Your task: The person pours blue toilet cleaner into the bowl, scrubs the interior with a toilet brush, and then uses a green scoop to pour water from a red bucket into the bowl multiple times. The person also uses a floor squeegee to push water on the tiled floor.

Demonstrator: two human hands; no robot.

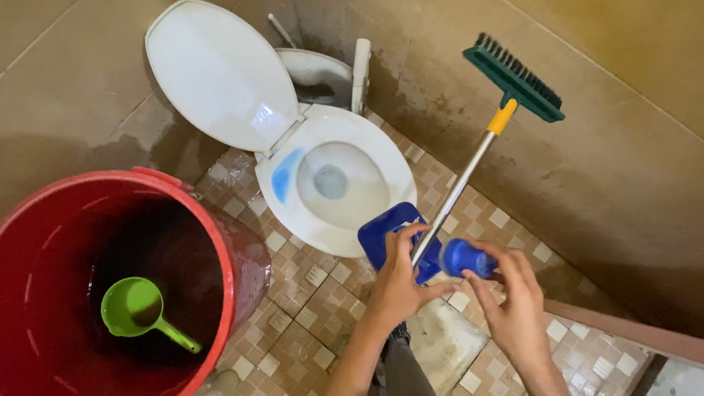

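Observation:
My left hand [395,282] grips a blue cleaner bottle [387,231] and also pins the metal handle of a long brush [454,194] against it. The brush's green bristle head [515,78] on a yellow neck points up toward the wall. My right hand [516,310] has its fingers closed around the bottle's blue cap end [466,257]. Just beyond the bottle stands a white toilet bowl [340,184] with its lid [219,72] raised and a blue streak of liquid on the inner rim.
A large red bucket [64,283] at lower left holds dark water and a floating green scoop [138,308]. The floor is small brown and beige mosaic tile [310,292], wet. Beige walls close in on left and right; a step edge [654,339] runs at lower right.

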